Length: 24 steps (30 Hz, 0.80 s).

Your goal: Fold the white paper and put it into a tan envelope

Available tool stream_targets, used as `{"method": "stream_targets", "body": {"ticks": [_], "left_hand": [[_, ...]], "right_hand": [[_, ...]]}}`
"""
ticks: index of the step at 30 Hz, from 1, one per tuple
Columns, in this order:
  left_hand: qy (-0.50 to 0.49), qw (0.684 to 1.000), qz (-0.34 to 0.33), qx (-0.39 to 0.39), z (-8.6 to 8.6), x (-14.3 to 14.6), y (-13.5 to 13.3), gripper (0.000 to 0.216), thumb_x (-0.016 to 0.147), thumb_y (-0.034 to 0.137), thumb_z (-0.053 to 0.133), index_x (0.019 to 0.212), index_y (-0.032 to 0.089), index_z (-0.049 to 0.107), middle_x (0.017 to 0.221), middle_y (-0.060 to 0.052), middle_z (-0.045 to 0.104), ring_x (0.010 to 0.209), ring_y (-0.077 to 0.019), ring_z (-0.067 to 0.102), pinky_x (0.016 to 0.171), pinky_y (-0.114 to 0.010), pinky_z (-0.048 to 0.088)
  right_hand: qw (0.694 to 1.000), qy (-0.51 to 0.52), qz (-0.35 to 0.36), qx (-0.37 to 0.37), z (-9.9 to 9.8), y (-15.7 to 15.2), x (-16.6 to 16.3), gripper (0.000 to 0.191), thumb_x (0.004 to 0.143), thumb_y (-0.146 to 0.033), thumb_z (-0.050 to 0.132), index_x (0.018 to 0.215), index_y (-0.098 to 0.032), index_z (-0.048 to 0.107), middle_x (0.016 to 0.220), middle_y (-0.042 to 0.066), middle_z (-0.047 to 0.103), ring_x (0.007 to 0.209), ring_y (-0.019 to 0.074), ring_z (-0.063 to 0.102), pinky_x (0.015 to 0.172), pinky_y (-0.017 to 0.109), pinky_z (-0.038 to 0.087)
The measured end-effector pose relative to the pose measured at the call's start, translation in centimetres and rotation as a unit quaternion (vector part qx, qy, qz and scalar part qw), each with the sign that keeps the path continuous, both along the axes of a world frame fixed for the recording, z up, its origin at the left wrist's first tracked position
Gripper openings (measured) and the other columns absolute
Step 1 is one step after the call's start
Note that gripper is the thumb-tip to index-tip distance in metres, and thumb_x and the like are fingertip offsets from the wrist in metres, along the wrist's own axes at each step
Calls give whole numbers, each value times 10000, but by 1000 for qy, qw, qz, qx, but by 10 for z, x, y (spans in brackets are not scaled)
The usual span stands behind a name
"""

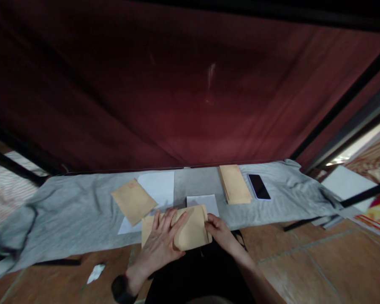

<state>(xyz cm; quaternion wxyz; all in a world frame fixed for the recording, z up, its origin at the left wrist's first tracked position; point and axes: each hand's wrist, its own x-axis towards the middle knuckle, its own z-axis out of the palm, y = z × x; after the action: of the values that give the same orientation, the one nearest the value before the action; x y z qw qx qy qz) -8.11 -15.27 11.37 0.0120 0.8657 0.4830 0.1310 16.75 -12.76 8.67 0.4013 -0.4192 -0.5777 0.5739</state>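
Note:
A brown paper envelope (193, 230) lies at the near edge of a grey cloth (69, 211). My left hand (160, 242) rests flat on it with fingers spread. My right hand (218, 230) pinches the envelope's right end, where the flap is folded. A folded white sheet (205, 202) lies just behind the envelope. Another brown envelope (133, 200) sits to the left on top of a white paper sheet (158, 185).
A stack of brown envelopes (234, 183) and a dark phone (259, 186) lie on the cloth to the right. A dark red curtain (177, 93) hangs behind. A small white scrap (95, 272) lies on the tiled floor (319, 261). A black bar (335, 204) crosses at right.

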Motion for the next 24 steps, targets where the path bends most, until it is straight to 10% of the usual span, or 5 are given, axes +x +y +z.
{"method": "stream_targets", "body": {"ticks": [11,24], "left_hand": [[-29,996,1,-85,-17,48,-29,1174,634,376,816,1579,345,120,1584,-113,295,1444,-372,296,1178,-605,222],[-39,983,-45,-174,-67,76,-35,1261,597,304,781,1585,326,-3,1639,-78,220,1493,-353,215,1206,-570,192]], "right_hand": [[980,85,91,-153,0,-24,45,399,730,-460,770,1003,-173,730,842,20,728,798,200,666,830,357,508],[993,12,36,-111,7,-47,80,307,698,-464,809,852,-200,783,717,33,712,783,240,669,704,300,545]]}}
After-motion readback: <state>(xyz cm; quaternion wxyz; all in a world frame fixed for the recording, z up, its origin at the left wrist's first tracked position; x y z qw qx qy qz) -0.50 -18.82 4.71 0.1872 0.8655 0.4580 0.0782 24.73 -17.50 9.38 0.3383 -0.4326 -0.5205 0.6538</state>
